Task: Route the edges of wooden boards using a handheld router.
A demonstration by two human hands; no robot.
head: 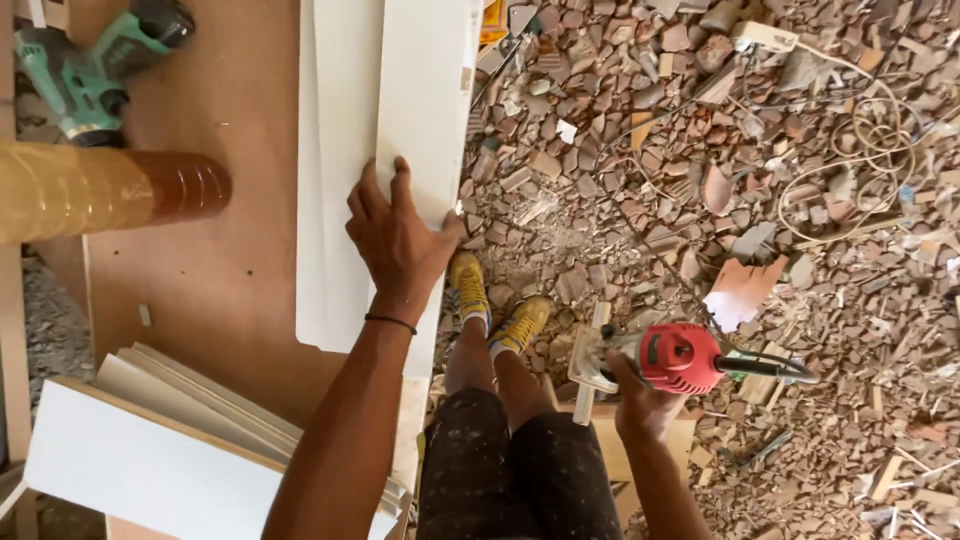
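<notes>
Left hand (400, 235) lies flat, fingers spread, pinning long white laminated board (385, 150) on brown bench (220, 270). Right hand (640, 400) grips red trimmer router (670, 357), held off the edge. Judged: positioning before trimming; tool must meet board edge squarely.

Green drill (85, 75), rubble-strewn floor (760, 180)

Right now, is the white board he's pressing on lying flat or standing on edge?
Lying flat. The white board shows its broad face up on the brown table, and the left hand rests spread on top of it.
</notes>
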